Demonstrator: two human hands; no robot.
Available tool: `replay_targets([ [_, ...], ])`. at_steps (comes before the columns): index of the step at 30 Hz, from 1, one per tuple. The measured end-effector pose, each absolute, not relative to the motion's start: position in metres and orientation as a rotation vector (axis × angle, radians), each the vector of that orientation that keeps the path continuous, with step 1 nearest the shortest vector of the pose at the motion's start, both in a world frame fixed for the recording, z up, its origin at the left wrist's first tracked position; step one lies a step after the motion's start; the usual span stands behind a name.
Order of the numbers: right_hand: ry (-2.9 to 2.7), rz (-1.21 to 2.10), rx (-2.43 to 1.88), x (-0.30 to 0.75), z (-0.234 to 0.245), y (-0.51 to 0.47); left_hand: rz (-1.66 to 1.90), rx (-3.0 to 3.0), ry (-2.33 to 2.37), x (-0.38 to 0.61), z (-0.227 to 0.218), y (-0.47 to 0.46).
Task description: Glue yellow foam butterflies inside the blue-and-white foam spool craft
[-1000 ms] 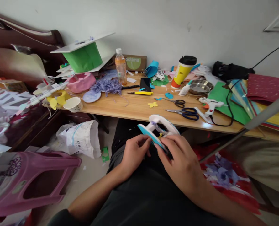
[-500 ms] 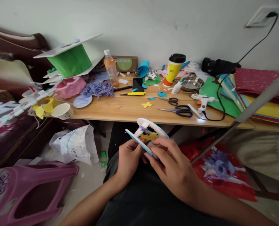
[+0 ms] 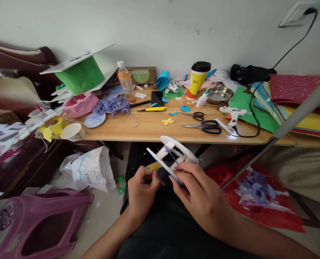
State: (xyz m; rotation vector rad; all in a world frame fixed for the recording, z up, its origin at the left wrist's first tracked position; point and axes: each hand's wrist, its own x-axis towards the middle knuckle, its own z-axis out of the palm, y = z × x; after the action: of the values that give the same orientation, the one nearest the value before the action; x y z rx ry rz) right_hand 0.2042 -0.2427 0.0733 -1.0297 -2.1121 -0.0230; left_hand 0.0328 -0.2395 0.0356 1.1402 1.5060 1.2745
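Yellow cutout now outside foam basket

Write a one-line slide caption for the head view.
Right hand holds a white-and-blue craft piece; left hand pinches a yellow cutout, before a cluttered wooden table.

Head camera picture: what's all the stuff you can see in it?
table: one, wooden, against the wall
blue scissors: one, blue-handled, table middle
black scissors: one, black-handled, just behind them
glue gun: one, white, right of scissors
cup: one, yellow, black lid, table back
bottle: one, orange, table back left
phone: one, black, table middle back
paper cup: one, white, table's left edge
stool: one, pink, floor left
bag: one, white, floor by stool
foam craft: one, white and blue, in right hand
yellow cut-out: one, yellow, by left hand
left hand: one, bare, pinching yellow cut-out
right hand: one, bare, gripping foam craft
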Motion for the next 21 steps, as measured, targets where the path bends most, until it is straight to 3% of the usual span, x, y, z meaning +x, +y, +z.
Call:
replay_targets([
  [21,-2.404,-0.166,-0.716,0.189,0.089,-0.253,1.271,1.208,1.547,0.032,0.032,-0.232],
])
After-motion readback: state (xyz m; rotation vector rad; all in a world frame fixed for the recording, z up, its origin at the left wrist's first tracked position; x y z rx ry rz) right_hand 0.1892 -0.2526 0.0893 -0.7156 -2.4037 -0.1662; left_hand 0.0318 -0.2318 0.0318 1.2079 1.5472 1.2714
